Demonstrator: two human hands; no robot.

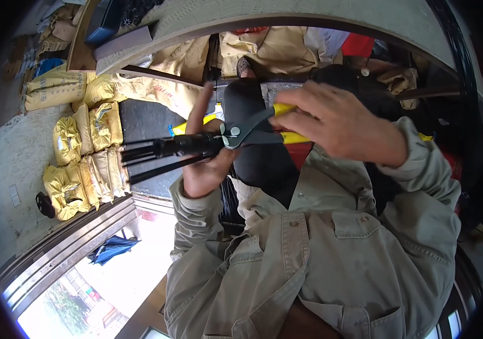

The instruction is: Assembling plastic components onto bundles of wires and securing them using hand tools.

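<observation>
Right hand (337, 127) clamped on yellow cutter (252, 131) handles; left hand (204, 164) pinching black cables (156, 153) at the cutter's blades.

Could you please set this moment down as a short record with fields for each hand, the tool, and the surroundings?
left hand: grips a bundle of black cables, thumb side near the cutter head
right hand: wrapped around the yellow handles
tool: cable cutter, grey jaws closed around the cable bundle
clothing: beige work shirt, buttoned chest pockets
far below, left: yellow sacks stacked in rows
lower left: folded blue umbrella on a pale floor
</observation>
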